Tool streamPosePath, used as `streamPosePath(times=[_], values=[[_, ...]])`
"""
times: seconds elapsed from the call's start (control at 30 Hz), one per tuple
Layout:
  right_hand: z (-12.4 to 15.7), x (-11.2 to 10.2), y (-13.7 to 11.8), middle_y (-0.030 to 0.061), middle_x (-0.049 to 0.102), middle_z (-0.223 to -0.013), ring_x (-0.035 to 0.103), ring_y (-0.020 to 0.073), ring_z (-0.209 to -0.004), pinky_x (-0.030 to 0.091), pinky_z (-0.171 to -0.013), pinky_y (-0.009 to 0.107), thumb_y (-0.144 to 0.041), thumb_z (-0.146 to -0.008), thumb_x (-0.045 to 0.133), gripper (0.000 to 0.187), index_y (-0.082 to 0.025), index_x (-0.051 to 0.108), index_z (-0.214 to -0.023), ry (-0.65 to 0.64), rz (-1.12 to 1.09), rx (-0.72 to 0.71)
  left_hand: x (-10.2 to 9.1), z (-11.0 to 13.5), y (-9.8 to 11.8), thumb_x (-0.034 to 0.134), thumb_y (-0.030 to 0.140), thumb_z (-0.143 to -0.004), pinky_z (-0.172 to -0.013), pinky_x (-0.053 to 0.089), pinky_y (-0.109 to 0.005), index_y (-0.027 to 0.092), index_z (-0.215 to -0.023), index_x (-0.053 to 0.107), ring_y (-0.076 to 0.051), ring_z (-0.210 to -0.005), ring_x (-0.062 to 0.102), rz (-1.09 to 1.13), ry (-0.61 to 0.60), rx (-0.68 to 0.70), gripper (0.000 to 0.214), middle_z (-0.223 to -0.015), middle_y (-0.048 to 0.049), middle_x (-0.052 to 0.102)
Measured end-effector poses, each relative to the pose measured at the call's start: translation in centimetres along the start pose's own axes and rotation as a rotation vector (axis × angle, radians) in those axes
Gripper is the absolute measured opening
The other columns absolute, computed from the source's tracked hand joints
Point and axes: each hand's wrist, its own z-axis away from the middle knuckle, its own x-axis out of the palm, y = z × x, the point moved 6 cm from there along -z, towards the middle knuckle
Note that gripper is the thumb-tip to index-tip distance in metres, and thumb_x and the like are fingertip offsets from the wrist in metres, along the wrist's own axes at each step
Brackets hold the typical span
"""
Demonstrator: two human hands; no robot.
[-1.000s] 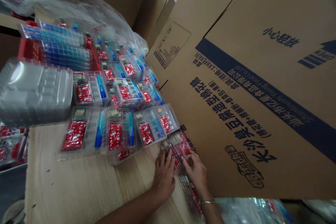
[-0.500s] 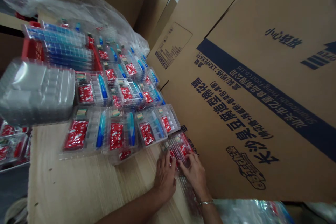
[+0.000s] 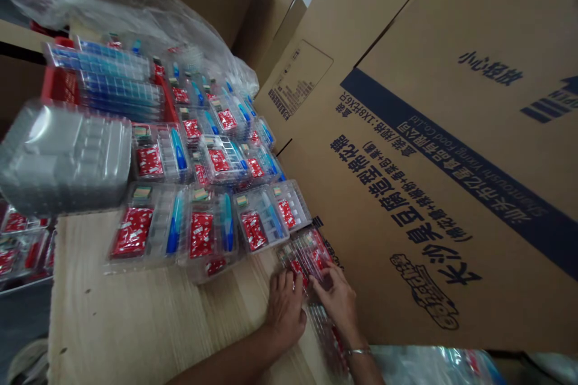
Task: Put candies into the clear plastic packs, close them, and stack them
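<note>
My left hand (image 3: 285, 308) and my right hand (image 3: 335, 301) both rest on a stack of clear plastic clamshell packs (image 3: 305, 258) at the near right of the wooden table (image 3: 135, 325). The fingers of both hands curl over the top pack, which holds red packets. More of these packs lie under my right wrist (image 3: 329, 337). A metal bracelet (image 3: 356, 350) circles that wrist. Rows of like packs (image 3: 203, 228), each with a red packet and a blue pen-like piece, fill the table beyond my hands.
A large brown carton (image 3: 428, 150) with blue print lies tilted along the right, touching the pack stack. Empty clear trays (image 3: 63, 156) are piled at the left. A red basket (image 3: 58, 87) and clear plastic bag (image 3: 112, 0) sit behind; more cartons (image 3: 253, 18) stand at the back.
Both hands have shifted slightly on the pack stack, the fingers drawing a little closer together. The view has drifted a little; nothing else moved.
</note>
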Motion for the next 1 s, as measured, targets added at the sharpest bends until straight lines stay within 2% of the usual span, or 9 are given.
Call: streamPosePath(times=[0.2, 0.43, 0.63, 0.73, 0.87, 1.0], values=[[0.2, -0.1, 0.1, 0.0124, 0.061, -0.114, 0.062, 0.0245, -0.1, 0.049, -0.083, 0.035, -0.051, -0.08, 0.054, 0.032, -0.02, 0.06, -0.081, -0.024, -0.021, 0.027, -0.2, 0.0, 0.0, 0.054, 0.02, -0.066, -0.107, 0.025, -0.048, 0.017, -0.128, 0.045, -0.029, -0.113, 0.039, -0.014, 0.002, -0.015, 0.063, -0.121, -0.0106, 0.048], [0.3, 0.3, 0.1, 0.012, 0.06, -0.115, 0.063, 0.0238, -0.096, 0.05, -0.078, 0.035, -0.05, -0.081, 0.053, 0.031, -0.02, 0.06, -0.084, -0.044, -0.006, 0.032, 0.6, 0.2, 0.1, 0.055, 0.026, -0.068, -0.113, 0.016, -0.051, 0.018, -0.139, 0.033, -0.031, -0.13, 0.026, 0.001, 0.03, 0.07, 0.074, -0.136, -0.0122, 0.039], [0.2, 0.2, 0.1, 0.0123, 0.061, -0.112, 0.062, 0.0239, -0.095, 0.05, -0.076, 0.034, -0.051, -0.08, 0.052, 0.032, -0.02, 0.061, -0.082, -0.051, -0.017, 0.036, 0.8, 0.4, 0.4, 0.059, 0.028, -0.064, -0.111, 0.019, -0.054, 0.017, -0.14, 0.031, -0.035, -0.13, 0.03, 0.01, -0.028, 0.101, 0.082, -0.138, -0.0173, 0.035], [0.2, 0.1, 0.2, 0.0121, 0.061, -0.112, 0.062, 0.0238, -0.095, 0.05, -0.077, 0.034, -0.051, -0.08, 0.051, 0.032, -0.02, 0.061, -0.079, -0.045, -0.029, 0.043, 0.9, 0.5, 0.7, 0.057, 0.024, -0.063, -0.111, 0.02, -0.055, 0.016, -0.142, 0.026, -0.035, -0.134, 0.027, 0.021, -0.102, 0.104, 0.086, -0.144, -0.0189, 0.029], [0.3, 0.0, 0.4, 0.0124, 0.061, -0.114, 0.062, 0.024, -0.097, 0.049, -0.079, 0.034, -0.05, -0.079, 0.052, 0.031, -0.02, 0.061, -0.08, -0.027, -0.036, 0.052, 1.0, 0.6, 1.0, 0.056, 0.019, -0.058, -0.112, 0.018, -0.056, 0.017, -0.145, 0.018, -0.036, -0.14, 0.013, 0.055, -0.183, 0.131, 0.094, -0.153, -0.0166, 0.012], [0.3, 0.0, 0.6, 0.013, 0.062, -0.115, 0.062, 0.0252, -0.099, 0.05, -0.081, 0.036, -0.05, -0.079, 0.051, 0.032, -0.02, 0.061, -0.081, -0.033, -0.039, 0.056, 0.9, 0.5, 0.9, 0.058, 0.02, -0.057, -0.113, 0.018, -0.054, 0.019, -0.144, 0.02, -0.035, -0.141, 0.01, 0.077, -0.17, 0.135, 0.096, -0.155, -0.0141, 0.005]])
